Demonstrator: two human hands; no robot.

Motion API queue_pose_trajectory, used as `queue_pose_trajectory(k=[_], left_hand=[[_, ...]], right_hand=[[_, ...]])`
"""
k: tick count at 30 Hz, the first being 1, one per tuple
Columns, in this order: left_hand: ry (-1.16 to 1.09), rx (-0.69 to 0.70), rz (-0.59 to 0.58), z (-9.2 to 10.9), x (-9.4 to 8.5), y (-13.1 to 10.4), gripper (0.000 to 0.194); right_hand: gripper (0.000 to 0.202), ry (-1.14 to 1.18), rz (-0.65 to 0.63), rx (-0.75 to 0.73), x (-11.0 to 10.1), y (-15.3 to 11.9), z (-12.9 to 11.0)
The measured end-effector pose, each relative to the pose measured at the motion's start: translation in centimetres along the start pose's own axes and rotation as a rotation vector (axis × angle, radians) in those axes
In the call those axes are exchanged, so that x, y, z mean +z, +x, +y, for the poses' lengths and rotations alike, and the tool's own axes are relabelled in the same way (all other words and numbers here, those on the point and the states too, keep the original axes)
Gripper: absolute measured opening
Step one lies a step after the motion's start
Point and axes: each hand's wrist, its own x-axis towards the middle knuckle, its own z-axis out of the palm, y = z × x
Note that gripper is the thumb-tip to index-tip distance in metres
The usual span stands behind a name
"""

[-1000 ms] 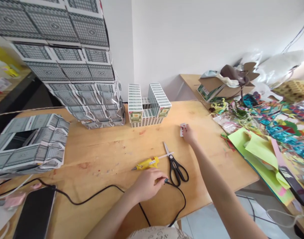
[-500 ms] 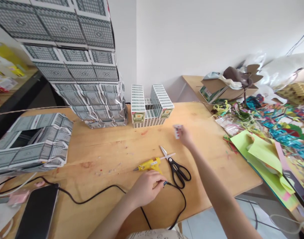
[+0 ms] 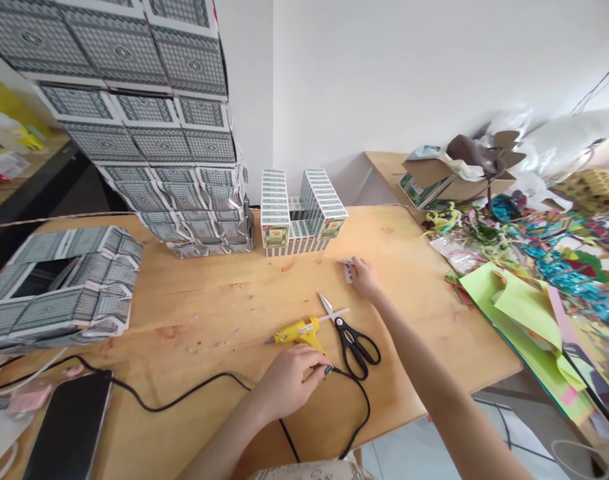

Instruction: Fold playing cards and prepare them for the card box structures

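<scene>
My right hand [image 3: 364, 277] is closed on a small white playing card [image 3: 348, 272] with red marks, at or just above the tabletop, right of and in front of the card-built block [image 3: 304, 230]. My left hand [image 3: 292, 377] is pinched near the table's front. A small dark blue-green bit shows at its fingertips, too small to name. Just beyond that hand lies a yellow glue gun [image 3: 298, 331], its nozzle pointing left and a white glue stick out of its back. Black-handled scissors [image 3: 353, 343] lie beside it, blades partly over the stick.
A tall card-built stack [image 3: 194, 147] rises at the back left, with a low hollow card frame [image 3: 79, 287] before it. A phone [image 3: 67, 427] and a black cord [image 3: 184, 393] lie in front. Coloured paper [image 3: 524, 327] and craft scraps cover the right side.
My right hand has moved slightly left and down with the playing card, which is now partly hidden by its fingers. My left hand has stayed nearly still.
</scene>
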Motion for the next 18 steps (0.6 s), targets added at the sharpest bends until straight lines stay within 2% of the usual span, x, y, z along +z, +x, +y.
queue_pose_trajectory(k=[2, 4, 8, 10, 13, 18], left_hand=[[0.011, -0.002, -0.005, 0.0, 0.0, -0.1, 0.020], [0.020, -0.004, -0.010, 0.0, -0.1, -0.2, 0.020], [0.011, 0.002, 0.000, -0.3, -0.2, -0.5, 0.019], [0.000, 0.000, 0.013, -0.3, -0.2, -0.6, 0.019], [-0.008, -0.009, 0.012, -0.2, -0.1, -0.5, 0.019], [-0.025, 0.011, 0.008, -0.1, 0.1, 0.0, 0.019]], right_hand=[[0.011, 0.013, -0.037, -0.071, 0.5, -0.1, -1.4], [0.014, 0.009, -0.027, -0.067, -0.4, -0.2, -1.1], [0.028, -0.060, 0.130, 0.156, -4.8, -0.7, 3.3], [0.029, -0.090, 0.165, 0.242, -6.2, -1.0, 5.2], [0.025, -0.095, 0.141, 0.239, -5.7, -1.5, 5.4], [0.017, -0.044, 0.038, 0.075, -2.9, -1.8, 1.1]])
